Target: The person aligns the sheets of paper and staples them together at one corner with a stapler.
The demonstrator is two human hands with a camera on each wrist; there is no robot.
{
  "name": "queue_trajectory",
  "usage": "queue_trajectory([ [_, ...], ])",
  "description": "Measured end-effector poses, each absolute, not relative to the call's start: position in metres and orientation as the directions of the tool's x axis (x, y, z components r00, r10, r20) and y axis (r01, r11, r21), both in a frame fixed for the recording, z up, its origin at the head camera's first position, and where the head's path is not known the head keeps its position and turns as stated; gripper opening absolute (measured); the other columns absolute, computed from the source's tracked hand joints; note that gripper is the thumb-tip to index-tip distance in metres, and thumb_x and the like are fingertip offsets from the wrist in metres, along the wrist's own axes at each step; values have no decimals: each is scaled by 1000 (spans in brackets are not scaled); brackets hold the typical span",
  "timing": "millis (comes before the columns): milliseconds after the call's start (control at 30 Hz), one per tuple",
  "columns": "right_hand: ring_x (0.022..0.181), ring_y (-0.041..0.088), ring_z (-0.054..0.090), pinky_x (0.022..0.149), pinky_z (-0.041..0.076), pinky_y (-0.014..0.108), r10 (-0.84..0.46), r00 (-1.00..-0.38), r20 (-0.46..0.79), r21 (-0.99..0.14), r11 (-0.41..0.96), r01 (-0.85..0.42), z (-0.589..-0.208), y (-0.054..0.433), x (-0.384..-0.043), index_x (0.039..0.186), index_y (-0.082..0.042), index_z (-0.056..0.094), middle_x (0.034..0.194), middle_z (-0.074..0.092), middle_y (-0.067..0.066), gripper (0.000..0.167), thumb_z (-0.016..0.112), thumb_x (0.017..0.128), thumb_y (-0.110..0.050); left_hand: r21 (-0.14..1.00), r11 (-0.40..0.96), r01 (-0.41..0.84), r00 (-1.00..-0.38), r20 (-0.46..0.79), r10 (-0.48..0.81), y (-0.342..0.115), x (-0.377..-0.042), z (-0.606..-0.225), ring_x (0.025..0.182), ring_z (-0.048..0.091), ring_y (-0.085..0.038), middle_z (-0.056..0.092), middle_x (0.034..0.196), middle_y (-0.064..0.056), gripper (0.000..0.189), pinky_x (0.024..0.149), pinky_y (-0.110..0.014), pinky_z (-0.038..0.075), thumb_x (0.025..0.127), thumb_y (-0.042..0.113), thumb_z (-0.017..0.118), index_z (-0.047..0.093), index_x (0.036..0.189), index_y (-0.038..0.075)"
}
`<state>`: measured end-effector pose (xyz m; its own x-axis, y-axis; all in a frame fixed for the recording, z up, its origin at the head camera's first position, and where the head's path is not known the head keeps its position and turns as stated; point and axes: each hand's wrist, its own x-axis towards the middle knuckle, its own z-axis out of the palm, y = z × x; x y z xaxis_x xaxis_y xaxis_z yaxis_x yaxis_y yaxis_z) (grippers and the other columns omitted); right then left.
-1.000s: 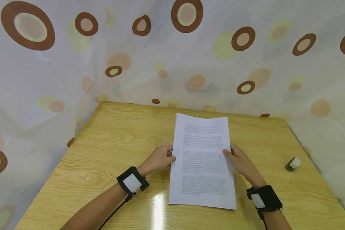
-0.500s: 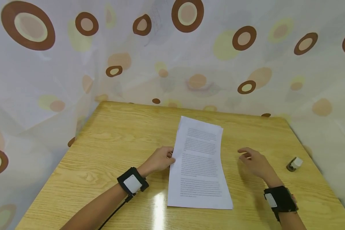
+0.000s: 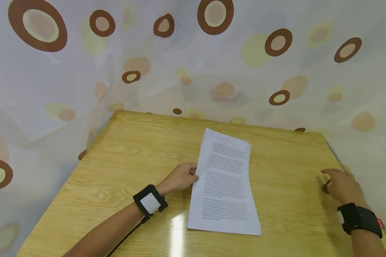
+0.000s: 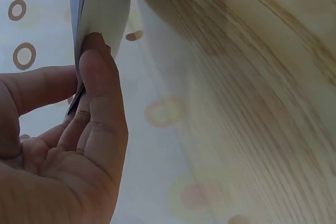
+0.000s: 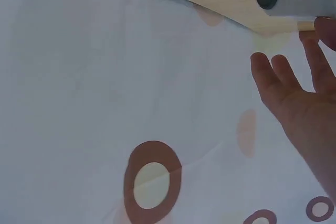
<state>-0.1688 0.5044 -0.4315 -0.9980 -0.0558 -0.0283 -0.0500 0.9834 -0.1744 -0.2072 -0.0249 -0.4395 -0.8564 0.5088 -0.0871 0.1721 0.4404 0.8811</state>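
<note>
My left hand [image 3: 181, 176] pinches the left edge of a stack of printed paper sheets [image 3: 225, 185], thumb on top. In the left wrist view the stack [image 4: 107, 9] is edge-on between thumb and fingers, tilted up off the table. Its right side is unheld and droops. My right hand [image 3: 344, 187] is at the table's right side, over a small white device [image 5: 302, 3] with a dark round end and metal parts, like a small stapler or punch. Fingers are extended, with thumb and fingertips right at its white body. In the head view the hand hides most of it.
A wooden table [image 3: 141, 150] lies under both hands. A white curtain [image 3: 167, 53] with brown and yellow circles surrounds it at the back and sides. A black cable [image 3: 127, 235] runs from the left wrist strap [image 3: 150, 202] along the forearm.
My right hand has let go of the stack's right edge and moved right to the small white device. The stack's right side has sagged. The left hand has kept its hold.
</note>
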Motion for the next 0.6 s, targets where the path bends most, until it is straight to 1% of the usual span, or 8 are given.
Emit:
queue_trajectory([
  [67,68,44,49,52,42,47,-42,-996,-76,-190,981,-27,-433,514,-168,132,12,48,128,38,47,47,44,85,12,881,443,165,-857,-93,506,-24,-207,-439,80,64,-16,69,99,-12,27,62,-27,51,96,1,59,64,121,-4],
  [133,60,34,48,49,37,39,-30,-991,-128,-204,979,-3,-434,519,-169,132,13,48,128,38,47,45,43,87,11,881,446,160,-859,-98,503,-22,-207,-439,80,64,-16,69,99,-11,26,62,-28,52,96,0,59,65,121,-4],
  [167,58,32,48,49,39,39,-27,-988,-151,-209,978,6,-434,520,-169,131,13,49,127,39,47,43,44,89,11,881,446,157,-859,-101,502,-22,-207,-439,80,64,-16,69,99,-11,26,63,-28,52,96,0,59,65,121,-4],
  [233,72,46,57,57,48,48,-20,-983,-182,-201,979,17,-435,523,-171,128,15,51,125,45,46,38,47,91,10,884,442,153,-859,-103,502,-21,-208,-438,81,64,-16,68,99,-12,26,63,-28,53,95,0,58,65,120,-4],
  [333,94,60,54,70,48,61,-15,-982,-191,-180,983,20,-435,526,-172,121,16,57,117,54,41,32,53,90,10,888,433,153,-857,-99,506,-21,-207,-438,81,65,-17,68,99,-12,26,63,-29,54,95,-1,58,65,120,-5],
  [367,96,60,53,72,47,64,-17,-983,-184,-175,984,16,-436,527,-172,119,16,58,114,56,40,31,55,89,10,890,431,150,-856,-101,506,-21,-207,-438,81,65,-17,68,98,-12,26,64,-30,54,96,-1,58,64,120,-5],
  [500,91,57,56,71,48,63,-43,-990,-132,-158,987,-21,-438,527,-175,116,15,61,108,60,39,29,63,88,6,894,423,149,-856,-98,507,-21,-207,-439,80,65,-17,68,97,-13,27,64,-33,56,95,-2,58,64,121,-7],
  [600,86,55,57,70,48,61,-103,-994,-45,-139,986,-96,-444,527,-176,112,15,60,101,59,38,32,70,85,1,894,422,152,-857,-93,506,-21,-207,-440,80,66,-17,68,98,-14,27,66,-36,56,95,-3,58,63,121,-7],
])
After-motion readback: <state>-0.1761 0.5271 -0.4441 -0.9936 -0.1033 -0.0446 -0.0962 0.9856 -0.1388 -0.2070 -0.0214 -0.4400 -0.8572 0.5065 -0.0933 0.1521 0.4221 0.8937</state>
